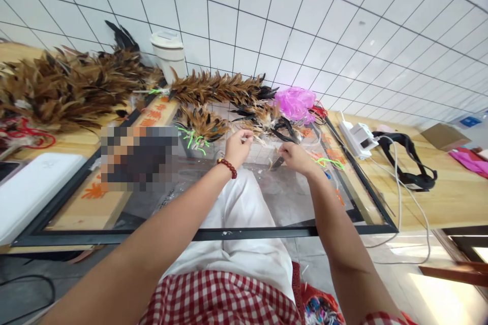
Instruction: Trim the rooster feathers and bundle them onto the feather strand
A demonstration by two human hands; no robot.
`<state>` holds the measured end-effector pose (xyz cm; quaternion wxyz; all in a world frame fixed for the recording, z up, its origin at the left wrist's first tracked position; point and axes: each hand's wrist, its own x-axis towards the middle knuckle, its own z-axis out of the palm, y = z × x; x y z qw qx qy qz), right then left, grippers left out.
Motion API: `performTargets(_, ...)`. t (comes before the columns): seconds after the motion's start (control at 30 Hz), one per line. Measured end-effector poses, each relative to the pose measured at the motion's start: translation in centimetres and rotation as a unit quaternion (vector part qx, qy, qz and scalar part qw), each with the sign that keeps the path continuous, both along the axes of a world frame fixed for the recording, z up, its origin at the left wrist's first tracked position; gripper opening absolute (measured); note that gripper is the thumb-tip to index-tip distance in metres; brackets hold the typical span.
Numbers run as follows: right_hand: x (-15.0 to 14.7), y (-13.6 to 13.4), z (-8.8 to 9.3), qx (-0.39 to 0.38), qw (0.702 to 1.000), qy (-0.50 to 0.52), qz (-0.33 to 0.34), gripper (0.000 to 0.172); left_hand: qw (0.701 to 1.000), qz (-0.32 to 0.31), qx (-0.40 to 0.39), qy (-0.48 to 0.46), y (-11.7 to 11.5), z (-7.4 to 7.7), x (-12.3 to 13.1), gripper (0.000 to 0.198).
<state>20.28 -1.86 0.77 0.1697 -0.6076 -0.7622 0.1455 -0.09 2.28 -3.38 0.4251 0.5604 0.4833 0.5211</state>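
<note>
My left hand (237, 150), with a beaded bracelet at its wrist, is raised over the glass tabletop with thumb and fingers pinched together. Whatever lies in that pinch is too small to make out. To its right, my right hand (296, 157) has its fingers closed on a small dark and tan feather (277, 163) that points down toward the glass. Just beyond both hands is a loose pile of brown, white and black feathers (265, 117). A bunch of brown feathers (202, 124) with bright green ties sits left of my left hand.
A long brown feather strip (217, 87) runs along the tiled wall beside a white cup (170, 53). Pink plastic (295, 103) lies at back right. A large feather heap (68, 86) covers the left. A power strip (356, 137) and black strap (409, 162) are at right.
</note>
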Motion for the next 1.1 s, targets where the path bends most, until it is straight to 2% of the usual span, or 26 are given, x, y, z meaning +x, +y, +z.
performTargets(0.1, 0.3, -0.6, 0.4, -0.022, 0.989, 0.127, 0.078, 0.016, 1.000, -0.010, 0.006, 0.000, -0.5, 0.5, 0.0, 0.016)
performTargets(0.17, 0.7, -0.9, 0.7, -0.053, 0.972, 0.205, 0.102, 0.018, 0.998, -0.033, 0.047, 0.011, -0.9, 0.7, 0.2, 0.021)
performTargets(0.27, 1.0, -1.1, 1.2, -0.080, 0.946, 0.298, 0.103, 0.021, 0.989, -0.117, 0.088, 0.035, -1.9, 1.0, 0.7, 0.036)
performTargets(0.4, 0.1, -1.5, 1.6, -0.085, 0.918, 0.371, 0.108, 0.025, 0.974, -0.225, 0.027, 0.023, -3.4, 1.1, 1.7, 0.057)
performTargets(0.43, -0.3, -1.6, 1.6, -0.084, 0.914, 0.381, 0.111, 0.026, 0.971, -0.240, 0.009, 0.013, -3.6, 1.0, 1.9, 0.057)
performTargets(0.5, -1.0, -1.6, 1.6, -0.083, 0.907, 0.396, 0.118, 0.027, 0.967, -0.254, -0.018, 0.005, -3.8, 1.0, 2.1, 0.040)
performTargets(0.57, -1.3, -1.3, 1.3, -0.090, 0.901, 0.406, 0.127, 0.029, 0.970, -0.239, -0.038, 0.024, -3.8, 1.0, 2.1, 0.016)
performTargets(0.63, -0.7, -0.8, 0.8, -0.094, 0.901, 0.409, 0.113, 0.028, 0.977, -0.202, -0.056, 0.045, -3.5, 1.2, 1.9, 0.016)
performTargets(0.67, 0.0, -0.4, 0.6, -0.083, 0.908, 0.401, 0.088, 0.027, 0.980, -0.183, -0.068, 0.040, -3.4, 1.4, 1.8, 0.019)
performTargets(0.73, 1.7, 0.2, 0.1, -0.027, 0.937, 0.349, -0.017, 0.021, 0.984, -0.149, -0.097, -0.008, -3.1, 1.9, 1.7, 0.018)
performTargets(0.8, 3.6, 0.7, -0.3, 0.037, 0.962, 0.221, -0.156, 0.013, 0.983, -0.114, -0.122, -0.076, -3.0, 2.3, 1.6, 0.017)
performTargets(0.87, 4.7, 1.1, -0.4, 0.048, 0.963, 0.096, -0.245, 0.014, 0.979, -0.086, -0.135, -0.128, -2.9, 2.6, 1.6, 0.018)
performTargets(0.93, 4.9, 1.6, -0.5, 0.042, 0.960, 0.018, -0.276, 0.023, 0.975, -0.069, -0.136, -0.162, -2.8, 2.6, 1.7, 0.020)
performTargets(1.0, 4.4, 2.3, -0.7, 0.040, 0.959, -0.030, -0.279, 0.035, 0.972, -0.061, -0.133, -0.183, -2.8, 2.5, 1.7, 0.022)
performTargets(1.03, 4.1, 2.7, -0.7, 0.036, 0.960, -0.048, -0.274, 0.037, 0.972, -0.059, -0.130, -0.189, -2.7, 2.4, 1.6, 0.023)
performTargets(1.1, 3.8, 3.5, -0.7, 0.020, 0.964, -0.061, -0.260, 0.027, 0.971, -0.059, -0.125, -0.193, -2.6, 2.3, 1.5, 0.023)
